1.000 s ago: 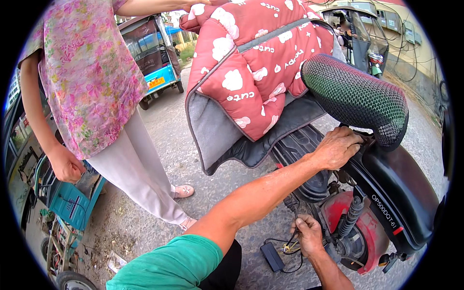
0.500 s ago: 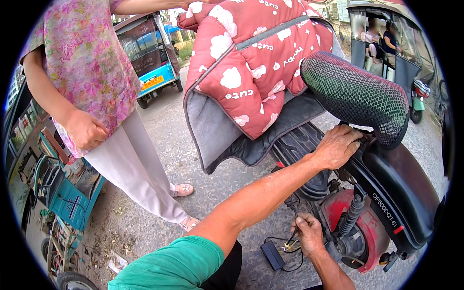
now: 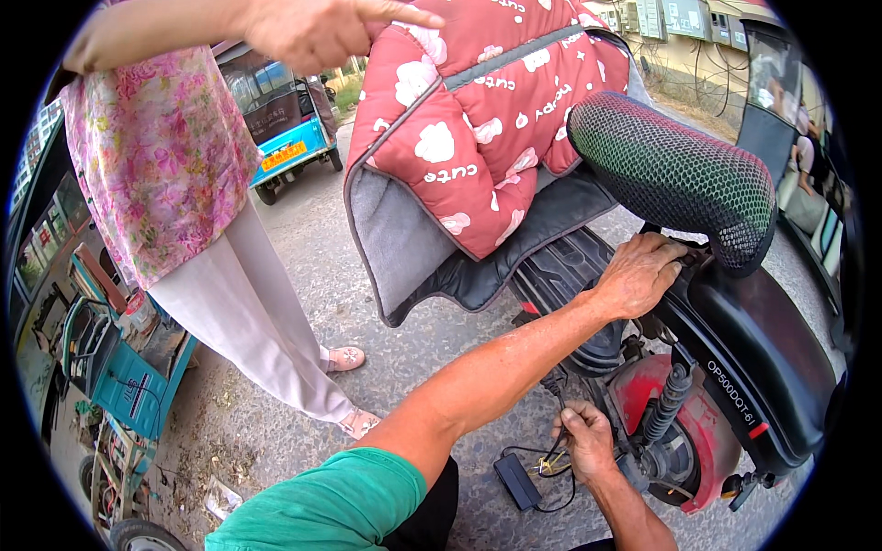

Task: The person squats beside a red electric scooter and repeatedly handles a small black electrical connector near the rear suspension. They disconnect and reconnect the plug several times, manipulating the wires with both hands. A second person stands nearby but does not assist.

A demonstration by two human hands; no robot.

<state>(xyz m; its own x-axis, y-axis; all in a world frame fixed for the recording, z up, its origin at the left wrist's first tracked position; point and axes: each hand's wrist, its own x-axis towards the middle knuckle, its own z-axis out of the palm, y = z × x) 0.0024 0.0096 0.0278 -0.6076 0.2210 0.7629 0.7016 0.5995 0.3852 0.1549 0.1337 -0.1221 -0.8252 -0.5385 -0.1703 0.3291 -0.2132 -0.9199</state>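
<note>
My left hand (image 3: 640, 273) reaches across and grips the black body of an electric scooter (image 3: 753, 349) just under its mesh-covered seat (image 3: 675, 170). Lower down, my right hand (image 3: 586, 439) is closed around thin wires (image 3: 554, 456) beside the red rear wheel housing (image 3: 684, 432). A small black box (image 3: 516, 479) with cables lies on the pavement just left of that hand.
A red quilted leg cover with white clouds (image 3: 478, 119) hangs over the scooter's front. A person in a pink floral top (image 3: 161, 174) stands at left and points a finger (image 3: 395, 16) toward the scooter. A blue three-wheeler (image 3: 285, 124) is parked behind, and a teal cart (image 3: 119, 386) stands at far left.
The bystander's hand rose from their side to the top of the picture and now points toward the scooter. My two hands have stayed where they were.
</note>
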